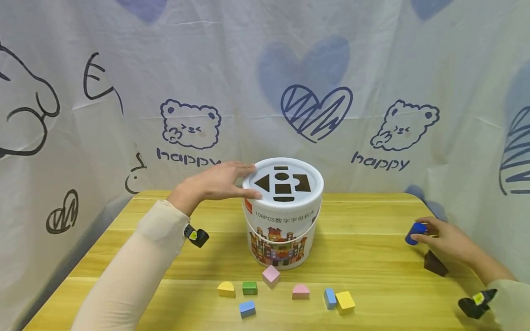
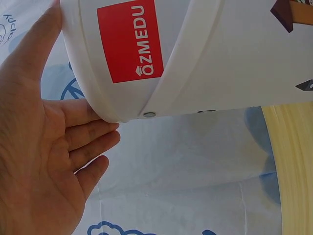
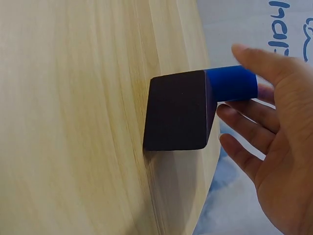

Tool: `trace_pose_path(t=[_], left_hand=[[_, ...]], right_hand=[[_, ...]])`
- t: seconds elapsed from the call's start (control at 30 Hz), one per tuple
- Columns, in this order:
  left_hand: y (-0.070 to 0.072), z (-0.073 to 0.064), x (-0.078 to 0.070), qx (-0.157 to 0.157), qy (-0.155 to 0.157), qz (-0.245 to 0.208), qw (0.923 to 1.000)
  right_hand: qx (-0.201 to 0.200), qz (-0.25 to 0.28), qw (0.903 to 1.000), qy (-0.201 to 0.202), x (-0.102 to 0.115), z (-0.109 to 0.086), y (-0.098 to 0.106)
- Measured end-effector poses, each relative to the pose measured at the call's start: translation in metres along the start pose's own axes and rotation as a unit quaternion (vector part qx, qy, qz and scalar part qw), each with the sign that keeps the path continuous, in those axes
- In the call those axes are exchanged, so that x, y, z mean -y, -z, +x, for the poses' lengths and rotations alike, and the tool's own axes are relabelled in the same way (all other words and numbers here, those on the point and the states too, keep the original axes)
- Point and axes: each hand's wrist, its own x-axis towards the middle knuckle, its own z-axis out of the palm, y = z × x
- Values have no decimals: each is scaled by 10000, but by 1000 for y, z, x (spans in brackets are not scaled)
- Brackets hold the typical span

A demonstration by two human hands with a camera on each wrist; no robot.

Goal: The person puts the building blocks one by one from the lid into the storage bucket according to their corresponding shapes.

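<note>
A white bucket [image 1: 279, 230] with a printed castle stands upright, and its lid [image 1: 306, 197] has several shaped holes. My left hand [image 1: 219, 180] rests on the left edge of the lid, thumb and fingers spread. In the left wrist view, straight fingertips touch the rim beside a red label [image 2: 129, 41]. At the table's right side my right hand [image 1: 449, 241] pinches a blue cylinder block [image 1: 415, 233] between thumb and fingers. A dark brown triangular block [image 1: 434, 264] stands just below that hand; it partly covers the cylinder in the right wrist view.
In front of the bucket lie a pink block [image 1: 271, 276], a yellow half-round [image 1: 226, 289], a green block [image 1: 250, 288], a pink half-round [image 1: 301, 292], blue blocks [image 1: 247, 309] and a yellow block [image 1: 345, 302]. A printed curtain [image 1: 248, 92] hangs behind the wooden table [image 1: 364, 248].
</note>
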Motion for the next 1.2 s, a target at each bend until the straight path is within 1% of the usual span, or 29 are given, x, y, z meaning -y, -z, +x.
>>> trace_pose_path(t=[0.17, 0.27, 0.53, 0.63, 0.77, 0.9, 1.0, 1.2], left_hand=[[1, -1, -1, -2, -11, 15, 10000], [1, -1, -1, 10, -2, 5, 10000], [1, 0, 2, -33, -87, -134, 9999], [0, 1, 3, -72, -110, -232, 9996], [-1, 3, 3, -103, -97, -355, 9993], [-2, 4, 4, -122, -125, -365, 9992], [-2, 4, 3, -118, -159, -387, 9991], [-2, 4, 2, -124, -138, -453, 9988]], right_hand=[[-138, 87, 9994, 300, -1, 0, -2], [-134, 132, 9989, 422, 1, 0, -2], [-129, -12, 9990, 417, 14, 6, 5], [-124, -16, 9989, 444, 24, 8, 9], [-198, -13, 9978, 632, 39, 9, 13], [-280, -21, 9964, 797, 55, 13, 17], [-267, 14, 9954, 922, 67, 17, 20], [-275, 47, 9922, 1211, 97, 26, 32]])
